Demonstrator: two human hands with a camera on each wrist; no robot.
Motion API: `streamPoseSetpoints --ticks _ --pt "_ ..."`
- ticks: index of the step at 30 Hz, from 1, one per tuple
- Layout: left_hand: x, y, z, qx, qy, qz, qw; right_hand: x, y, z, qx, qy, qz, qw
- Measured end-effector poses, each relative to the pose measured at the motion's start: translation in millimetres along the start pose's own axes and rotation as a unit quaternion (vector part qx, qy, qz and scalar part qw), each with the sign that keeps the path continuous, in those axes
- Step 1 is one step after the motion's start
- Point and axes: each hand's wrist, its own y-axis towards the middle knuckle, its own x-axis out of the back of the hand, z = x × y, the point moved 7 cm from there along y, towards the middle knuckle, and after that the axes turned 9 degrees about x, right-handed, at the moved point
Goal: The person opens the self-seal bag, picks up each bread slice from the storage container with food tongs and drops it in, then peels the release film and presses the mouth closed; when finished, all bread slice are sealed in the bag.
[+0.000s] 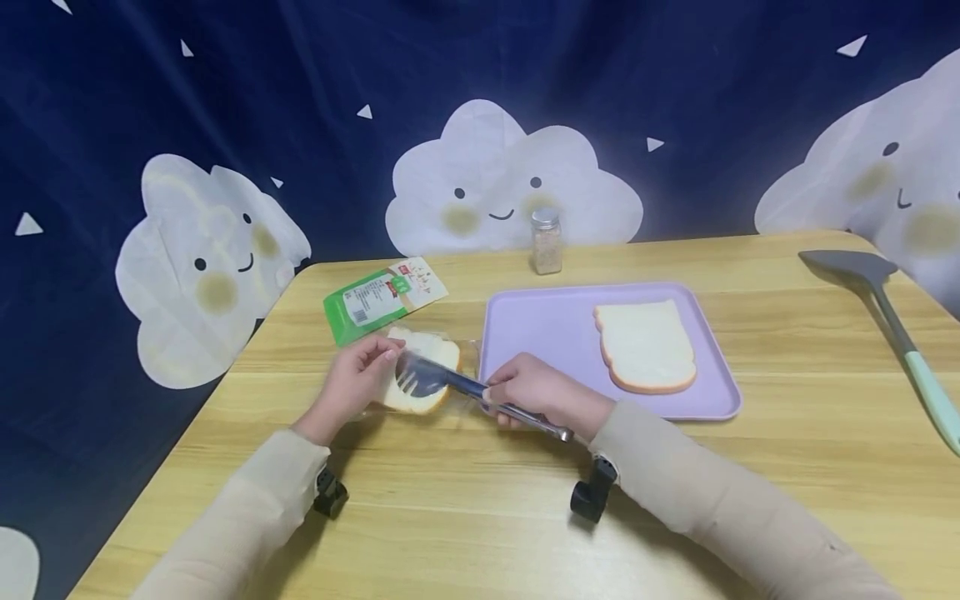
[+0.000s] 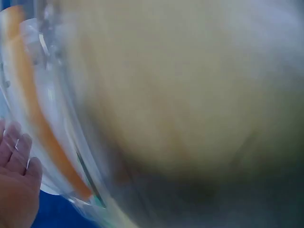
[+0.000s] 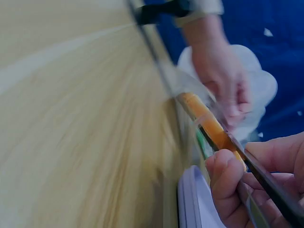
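Plainly, the head view shows 1 tray holding 1 bread slice and, beside it, the left hand pinching 1 bag around 1 wrapped slice; left wrist, its crust; right wrist, the right hand gripping tongs.

Tongs hide part of one bread slice; print on the packet blurs.

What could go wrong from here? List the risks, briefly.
1. The tongs may snag the clear film, which shows around the bread.
2. Their tip might nip the left grip, whose fingers are right beside it.
3. The bread could get dented if the tongs, with their tip at it, press too hard.
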Motion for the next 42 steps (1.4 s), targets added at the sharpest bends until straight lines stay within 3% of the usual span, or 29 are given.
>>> streamPoseSetpoints --ticks 3,6,8,13,15,20,23,26,28,32,34,36,39,42 --pt "-1.3 -1.5 -0.5 -0.011 -0.003 0.009 0.9999 1.5 0.5 -2.6 -0.009 0.074 0.010 0.9972" --pt "-1.6 -4.9 -6.9 -0.024 -0.019 0.017 0.9994 -1.6 2.1 -3.4 -0.007 0.094 0.015 0.9954" --pt "-2.6 -5.1 -6.8 -0.023 -0.033 0.025 0.9989 -6.2 3.3 -2.8 -0.006 0.073 0.013 0.9972" --pt "-5.8 -0.9 0.0 -0.004 -0.060 0.043 0.9973 -16.8 8.0 3.7 0.012 -0.039 0.012 0.9991" --pt "-5.4 -0.8 0.9 0.000 -0.068 0.046 0.9966 -18.1 9.8 4.6 0.014 -0.044 0.019 0.9988" --pt "-0.5 -3.5 3.8 -0.003 -0.073 0.042 0.9965 -13.3 11.4 -3.7 -0.016 0.072 0.024 0.9969" --pt "2.2 -5.5 4.4 -0.006 -0.068 0.042 0.9968 -9.9 11.5 -7.8 -0.024 0.103 0.018 0.9942" --pt "3.6 -5.4 4.5 -0.006 -0.059 0.041 0.9974 -11.5 11.7 -4.6 -0.014 0.059 0.016 0.9980" --pt "3.7 -3.9 4.4 -0.006 -0.056 0.039 0.9976 -14.3 12.2 1.0 0.001 -0.002 0.016 0.9999" --pt "2.1 -1.6 4.1 -0.007 -0.071 0.044 0.9965 -20.5 14.1 13.9 0.033 -0.128 0.017 0.9911" --pt "0.9 -1.7 3.6 -0.010 -0.082 0.052 0.9952 -21.6 15.6 17.0 0.037 -0.150 0.018 0.9878" --pt "-0.3 -3.1 3.2 -0.013 -0.088 0.063 0.9941 -20.7 17.9 14.9 0.031 -0.125 0.018 0.9915" --pt "-1.0 -6.7 2.8 -0.018 -0.092 0.078 0.9925 -16.8 20.7 5.1 -0.002 -0.032 0.015 0.9994" --pt "0.8 -10.8 4.3 -0.016 -0.094 0.082 0.9921 -14.1 22.4 -4.1 -0.034 0.049 0.016 0.9981"
